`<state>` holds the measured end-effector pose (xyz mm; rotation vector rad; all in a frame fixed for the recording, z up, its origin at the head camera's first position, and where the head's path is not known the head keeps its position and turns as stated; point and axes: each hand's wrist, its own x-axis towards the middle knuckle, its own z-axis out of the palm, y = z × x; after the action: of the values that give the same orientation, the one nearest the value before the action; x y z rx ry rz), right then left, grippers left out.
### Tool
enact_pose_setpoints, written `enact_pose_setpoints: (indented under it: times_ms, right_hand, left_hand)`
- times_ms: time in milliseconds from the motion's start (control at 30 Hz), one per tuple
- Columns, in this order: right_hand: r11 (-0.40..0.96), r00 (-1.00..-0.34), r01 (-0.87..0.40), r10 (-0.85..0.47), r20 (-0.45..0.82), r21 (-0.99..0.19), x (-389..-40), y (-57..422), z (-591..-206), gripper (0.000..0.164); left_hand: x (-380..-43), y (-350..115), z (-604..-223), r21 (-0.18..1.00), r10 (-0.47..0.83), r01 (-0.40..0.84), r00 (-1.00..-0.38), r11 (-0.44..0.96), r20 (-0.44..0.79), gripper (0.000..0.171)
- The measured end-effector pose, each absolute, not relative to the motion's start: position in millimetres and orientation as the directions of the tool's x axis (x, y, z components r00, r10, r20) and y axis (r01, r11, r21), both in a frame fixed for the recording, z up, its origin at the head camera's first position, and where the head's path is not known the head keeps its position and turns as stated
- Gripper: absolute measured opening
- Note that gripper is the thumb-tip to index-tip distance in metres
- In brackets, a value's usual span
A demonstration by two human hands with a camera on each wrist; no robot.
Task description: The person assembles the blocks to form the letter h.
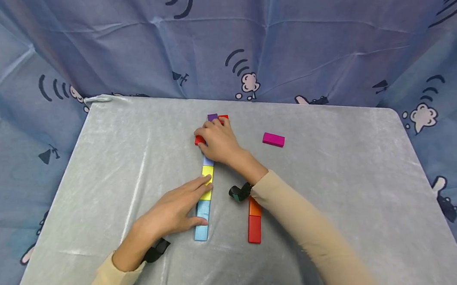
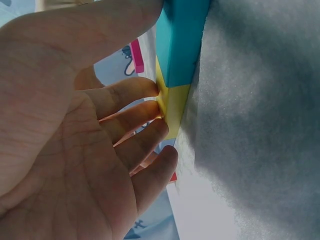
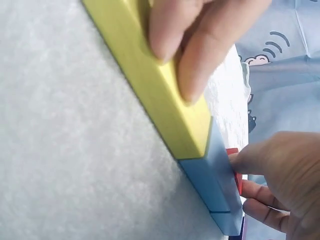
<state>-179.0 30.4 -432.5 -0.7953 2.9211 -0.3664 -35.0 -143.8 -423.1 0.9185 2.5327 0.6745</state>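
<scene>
A row of blocks runs away from me on the grey cloth: light blue blocks (image 1: 203, 215) nearest, then yellow (image 1: 208, 171), then periwinkle blue (image 1: 208, 161). My left hand (image 1: 174, 210) lies along the row's left side, fingers fairly straight, fingertips touching the yellow part and thumb by the light blue. At the row's far end, my right hand (image 1: 220, 142) pinches a red block (image 1: 199, 140) between thumb and fingers. Just beyond its fingertips are a purple block (image 1: 212, 117) and another red block (image 1: 224, 117); the hand partly hides them.
To the right, a magenta block (image 1: 273, 139) lies by itself. An orange block (image 1: 254, 207) and a red block (image 1: 254, 229) form a second line, partly covered by the right sleeve (image 1: 294, 216). A blue patterned curtain (image 1: 215, 44) hangs behind the table.
</scene>
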Motion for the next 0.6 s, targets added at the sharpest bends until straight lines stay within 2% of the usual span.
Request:
enact_pose_setpoints:
  times_ms: [267,600]
  right_hand:
    - [0.830,-0.857,-0.502,-0.515,0.007,-0.242,-177.3,30.4,-436.8,0.030]
    - [0.771,-0.854,-0.497,-0.516,0.068,-0.399,-166.2,36.8,-431.4,0.035]
  left_hand:
    - [-34.4,-143.2,-423.3,0.545,0.664,0.487,-0.724,0.683,-0.185,0.086]
    - [-35.0,-144.7,-423.2,0.530,0.676,0.515,-0.719,0.674,-0.162,0.084]
